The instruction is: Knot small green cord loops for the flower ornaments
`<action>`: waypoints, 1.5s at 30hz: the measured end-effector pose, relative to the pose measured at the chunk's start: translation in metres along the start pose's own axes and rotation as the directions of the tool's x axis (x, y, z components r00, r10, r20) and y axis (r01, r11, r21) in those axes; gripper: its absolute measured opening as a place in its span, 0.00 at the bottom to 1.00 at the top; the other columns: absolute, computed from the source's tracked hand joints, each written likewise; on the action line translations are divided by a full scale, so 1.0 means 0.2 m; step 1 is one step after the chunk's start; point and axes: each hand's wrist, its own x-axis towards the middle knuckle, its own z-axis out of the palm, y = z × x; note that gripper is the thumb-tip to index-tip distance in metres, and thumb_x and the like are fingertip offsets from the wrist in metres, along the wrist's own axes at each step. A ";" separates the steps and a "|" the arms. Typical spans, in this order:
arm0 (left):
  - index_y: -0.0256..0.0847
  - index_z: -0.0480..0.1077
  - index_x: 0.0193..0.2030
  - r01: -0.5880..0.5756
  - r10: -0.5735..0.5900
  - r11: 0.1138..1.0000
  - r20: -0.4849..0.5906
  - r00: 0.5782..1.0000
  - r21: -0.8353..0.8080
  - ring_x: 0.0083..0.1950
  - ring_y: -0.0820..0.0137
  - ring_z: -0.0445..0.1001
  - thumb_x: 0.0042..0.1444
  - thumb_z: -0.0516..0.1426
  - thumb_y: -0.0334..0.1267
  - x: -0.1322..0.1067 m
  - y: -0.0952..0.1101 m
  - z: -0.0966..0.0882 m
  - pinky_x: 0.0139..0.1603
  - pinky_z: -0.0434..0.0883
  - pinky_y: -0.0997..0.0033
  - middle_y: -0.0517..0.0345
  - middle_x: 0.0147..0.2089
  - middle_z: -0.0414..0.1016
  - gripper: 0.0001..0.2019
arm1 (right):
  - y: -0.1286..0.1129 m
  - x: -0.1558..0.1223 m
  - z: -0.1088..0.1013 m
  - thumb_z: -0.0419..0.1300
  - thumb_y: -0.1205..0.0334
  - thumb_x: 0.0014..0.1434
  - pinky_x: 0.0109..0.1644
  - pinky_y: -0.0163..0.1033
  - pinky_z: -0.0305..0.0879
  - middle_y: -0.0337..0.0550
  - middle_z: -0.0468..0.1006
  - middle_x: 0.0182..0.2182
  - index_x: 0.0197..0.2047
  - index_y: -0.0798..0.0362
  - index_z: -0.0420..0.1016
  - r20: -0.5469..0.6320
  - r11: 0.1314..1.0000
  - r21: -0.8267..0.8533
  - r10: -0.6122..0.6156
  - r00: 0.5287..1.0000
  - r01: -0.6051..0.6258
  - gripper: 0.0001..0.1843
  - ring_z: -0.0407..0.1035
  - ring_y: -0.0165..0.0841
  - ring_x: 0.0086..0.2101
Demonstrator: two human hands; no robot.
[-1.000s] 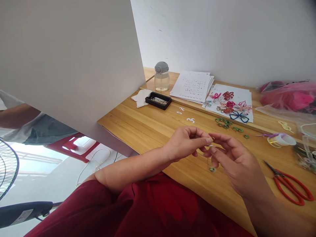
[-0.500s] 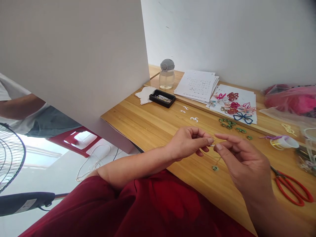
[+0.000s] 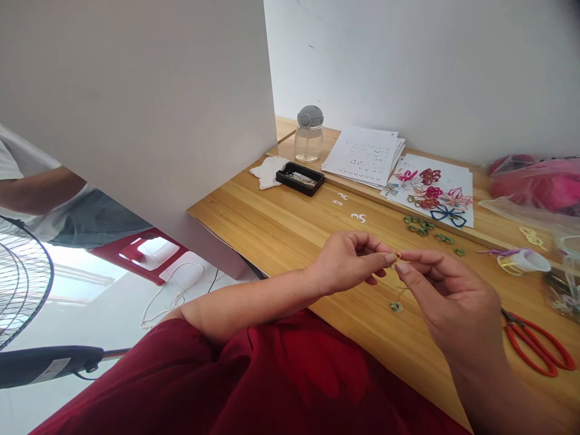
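Thumb and fingers of my left hand (image 3: 351, 263) pinch a thin yellow thread (image 3: 397, 256) above the table. My right hand (image 3: 453, 296) meets it there, its thumb and forefinger closed on the same thread, which shows a small loop between the fingertips. From below the fingers a strand runs down to a small green ring-shaped piece (image 3: 396, 307), which hangs or lies at the tabletop; I cannot tell which. Several green rings (image 3: 419, 226) lie on the wooden table (image 3: 281, 235) beyond my hands. Red-handled scissors (image 3: 537, 344) rest right of my right hand.
White curved cut-outs (image 3: 357, 217), a black tray (image 3: 299, 179) of small parts and a water bottle (image 3: 309, 136) stand farther back. Paper sheets (image 3: 357, 154) and colourful thread flowers (image 3: 432, 193) lie along the wall. A spool (image 3: 523, 261) sits at right. Another person's arm (image 3: 40, 190) shows at left.
My right forefinger and thumb have come together on the thread beside my left fingertips. A yellow loop now shows between them. The view has shifted slightly.
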 end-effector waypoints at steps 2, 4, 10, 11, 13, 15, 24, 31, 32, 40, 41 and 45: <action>0.34 0.75 0.34 -0.009 0.009 1.000 0.000 1.000 -0.002 0.29 0.76 0.74 0.45 0.77 0.45 0.00 0.00 0.00 0.29 0.75 0.77 0.60 0.27 0.76 0.20 | 0.01 0.01 0.00 0.75 0.50 0.59 0.24 0.36 0.67 0.42 0.84 0.30 0.42 0.44 0.85 -0.016 0.999 0.033 0.026 1.000 -0.025 0.11 0.74 0.33 0.27; 0.34 0.75 0.34 -0.002 0.002 1.000 -0.002 1.000 -0.019 0.28 0.76 0.75 0.46 0.77 0.44 0.01 -0.01 0.01 0.29 0.75 0.77 0.60 0.27 0.76 0.20 | 0.02 0.02 0.00 0.77 0.49 0.58 0.24 0.36 0.68 0.43 0.84 0.31 0.41 0.44 0.86 -0.024 0.996 0.067 0.058 0.998 -0.056 0.12 0.75 0.34 0.27; 0.34 0.74 0.34 0.023 -0.020 0.995 0.029 0.999 -0.095 0.28 0.78 0.74 0.45 0.78 0.45 0.02 -0.01 0.01 0.33 0.75 0.75 0.61 0.26 0.76 0.22 | 0.03 0.04 0.00 0.79 0.45 0.53 0.21 0.34 0.63 0.37 0.75 0.21 0.34 0.47 0.86 -0.026 0.977 0.170 0.136 0.990 -0.129 0.16 0.66 0.28 0.21; 0.34 0.74 0.34 0.022 -0.019 0.994 0.035 0.999 -0.104 0.28 0.78 0.74 0.44 0.78 0.45 0.02 -0.02 0.01 0.34 0.75 0.75 0.61 0.26 0.76 0.22 | 0.03 0.04 0.00 0.79 0.45 0.52 0.21 0.33 0.62 0.37 0.75 0.21 0.34 0.47 0.86 -0.032 0.976 0.169 0.145 0.989 -0.138 0.16 0.64 0.27 0.21; 0.34 0.74 0.34 0.024 -0.018 0.992 0.046 0.999 -0.123 0.29 0.78 0.75 0.42 0.79 0.45 0.03 -0.02 0.01 0.35 0.75 0.74 0.61 0.27 0.77 0.23 | 0.04 0.04 0.00 0.79 0.45 0.52 0.21 0.33 0.61 0.37 0.75 0.22 0.34 0.47 0.87 -0.048 0.976 0.162 0.156 0.987 -0.147 0.16 0.63 0.26 0.21; 0.33 0.75 0.35 0.025 -0.018 0.989 0.050 0.999 -0.143 0.30 0.77 0.76 0.41 0.79 0.45 0.03 -0.03 0.01 0.36 0.76 0.74 0.61 0.28 0.77 0.24 | 0.04 0.05 0.00 0.79 0.45 0.52 0.21 0.33 0.61 0.37 0.75 0.22 0.35 0.46 0.87 -0.056 0.977 0.154 0.155 0.986 -0.144 0.15 0.63 0.26 0.21; 0.33 0.77 0.40 0.020 -0.014 0.983 0.032 0.999 -0.182 0.32 0.75 0.77 0.45 0.77 0.41 0.04 -0.05 0.01 0.39 0.77 0.71 0.57 0.31 0.79 0.21 | 0.06 0.03 0.02 0.78 0.48 0.54 0.21 0.35 0.60 0.35 0.69 0.19 0.33 0.45 0.86 -0.164 0.983 0.144 0.138 0.977 -0.115 0.12 0.61 0.27 0.20; 0.33 0.79 0.36 0.030 -0.025 0.981 0.031 0.999 -0.190 0.30 0.76 0.76 0.36 0.80 0.45 0.03 -0.05 0.02 0.35 0.75 0.73 0.59 0.30 0.79 0.25 | 0.05 0.02 0.03 0.79 0.49 0.53 0.24 0.35 0.62 0.34 0.69 0.20 0.34 0.46 0.87 -0.206 0.970 0.194 0.188 0.960 -0.148 0.12 0.62 0.27 0.22; 0.33 0.78 0.35 0.030 -0.025 0.981 0.027 0.999 -0.190 0.29 0.77 0.76 0.36 0.80 0.46 0.03 -0.05 0.02 0.35 0.75 0.73 0.59 0.30 0.79 0.25 | 0.05 0.02 0.03 0.79 0.49 0.53 0.24 0.35 0.61 0.34 0.69 0.19 0.34 0.46 0.86 -0.203 0.969 0.200 0.183 0.962 -0.142 0.12 0.61 0.27 0.21; 0.34 0.76 0.35 0.036 -0.037 0.980 -0.002 0.999 -0.195 0.28 0.77 0.76 0.37 0.79 0.51 0.02 -0.07 0.03 0.35 0.75 0.74 0.60 0.28 0.78 0.27 | 0.03 0.02 0.05 0.79 0.50 0.50 0.21 0.36 0.53 0.35 0.70 0.19 0.32 0.47 0.85 -0.175 0.939 0.292 0.241 0.955 -0.183 0.13 0.57 0.26 0.20; 0.34 0.76 0.35 0.039 -0.040 0.978 -0.002 0.999 -0.204 0.28 0.77 0.76 0.38 0.79 0.52 0.02 -0.07 0.03 0.35 0.75 0.73 0.60 0.29 0.78 0.28 | 0.03 0.02 0.05 0.80 0.50 0.49 0.21 0.36 0.52 0.35 0.70 0.19 0.32 0.48 0.85 -0.180 0.933 0.303 0.254 0.950 -0.192 0.14 0.57 0.26 0.20; 0.34 0.75 0.35 0.039 -0.042 0.974 -0.006 0.999 -0.225 0.30 0.76 0.77 0.43 0.76 0.56 0.01 -0.07 0.04 0.36 0.76 0.73 0.56 0.33 0.79 0.27 | 0.00 0.01 0.06 0.81 0.52 0.47 0.22 0.35 0.50 0.34 0.68 0.18 0.31 0.50 0.85 -0.206 0.917 0.342 0.286 0.936 -0.205 0.15 0.55 0.24 0.20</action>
